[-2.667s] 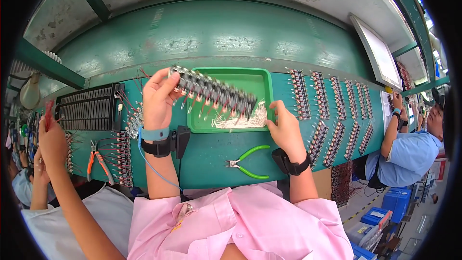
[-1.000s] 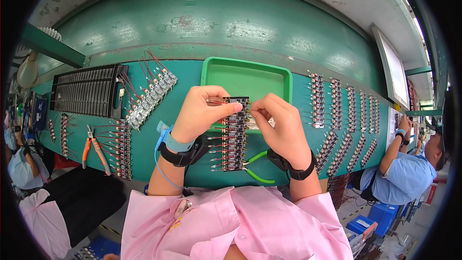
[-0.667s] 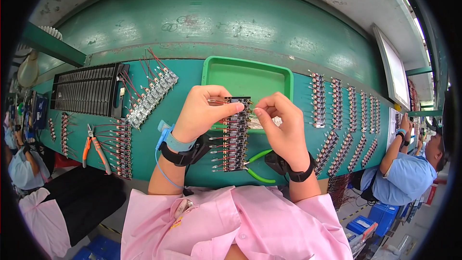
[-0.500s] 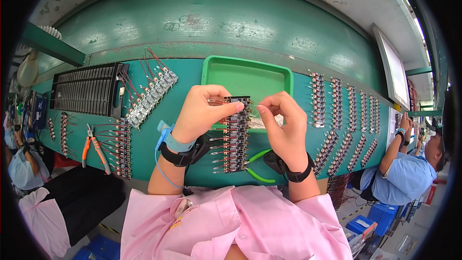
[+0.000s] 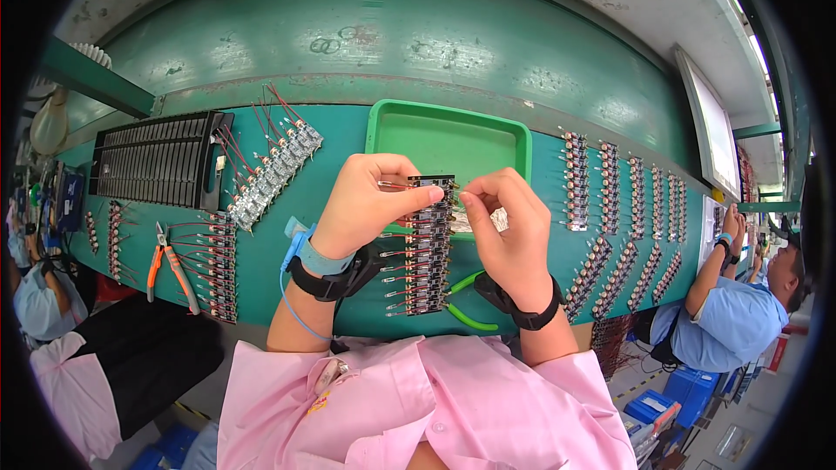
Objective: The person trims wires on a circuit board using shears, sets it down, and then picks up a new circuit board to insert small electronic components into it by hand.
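Observation:
My left hand (image 5: 370, 204) grips the far end of a dark circuit board panel (image 5: 427, 265), its thumb lying across the top. A column of small modules runs down the panel, with thin leads and red wires sticking out to its left. Beside the panel's far right edge, my right hand (image 5: 512, 231) is closed, thumb and forefinger pinched together. Whatever those fingertips hold is too small to make out. Green-handled pliers (image 5: 473, 324) lie by the panel's near end, their tips partly hidden. Behind both hands stands a green tray (image 5: 528, 152) with thin pale pieces (image 5: 500, 219) in it.
Orange-handled cutters (image 5: 176, 271), a wired panel (image 5: 223, 265), a silvery board panel (image 5: 277, 176) and a black slotted rack (image 5: 157, 159) lie to the left. Several module strips (image 5: 576, 181) line the right side. A co-worker (image 5: 727, 305) sits at far right.
My right hand has shifted slightly left, closer to the panel's edge, with its fingers still pinched. My left hand and the panel have hardly moved.

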`<state>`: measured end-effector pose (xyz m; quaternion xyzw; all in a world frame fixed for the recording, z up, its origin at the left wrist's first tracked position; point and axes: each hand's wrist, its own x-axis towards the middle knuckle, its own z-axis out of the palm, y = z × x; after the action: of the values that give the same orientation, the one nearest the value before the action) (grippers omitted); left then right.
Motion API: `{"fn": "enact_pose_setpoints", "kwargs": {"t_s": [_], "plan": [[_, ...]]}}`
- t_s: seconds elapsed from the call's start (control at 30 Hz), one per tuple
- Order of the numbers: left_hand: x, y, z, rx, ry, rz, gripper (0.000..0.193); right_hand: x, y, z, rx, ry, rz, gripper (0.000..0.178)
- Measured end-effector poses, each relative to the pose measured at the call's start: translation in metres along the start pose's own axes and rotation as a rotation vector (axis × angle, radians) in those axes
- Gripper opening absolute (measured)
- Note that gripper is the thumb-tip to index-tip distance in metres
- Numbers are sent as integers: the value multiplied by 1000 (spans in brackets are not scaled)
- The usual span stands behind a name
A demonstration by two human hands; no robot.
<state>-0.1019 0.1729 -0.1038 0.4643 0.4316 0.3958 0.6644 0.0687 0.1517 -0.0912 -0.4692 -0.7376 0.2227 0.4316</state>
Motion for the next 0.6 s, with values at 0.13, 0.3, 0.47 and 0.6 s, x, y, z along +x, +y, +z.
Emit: {"fn": "enact_pose_setpoints", "kwargs": {"t_s": [0.13, 0.3, 0.47, 0.6], "plan": [[0, -2, 1, -18, 0, 7, 10, -1, -2, 0, -6, 13, -13, 9], [-1, -4, 0, -3, 7, 13, 11, -3, -3, 1, -60, 8, -47, 9], [-4, -4, -1, -9, -6, 24, 11, -6, -2, 3, -139, 3, -88, 10], [-4, -6, -2, 16, -10, 32, 12, -7, -3, 4, -189, 12, -118, 11]]}}
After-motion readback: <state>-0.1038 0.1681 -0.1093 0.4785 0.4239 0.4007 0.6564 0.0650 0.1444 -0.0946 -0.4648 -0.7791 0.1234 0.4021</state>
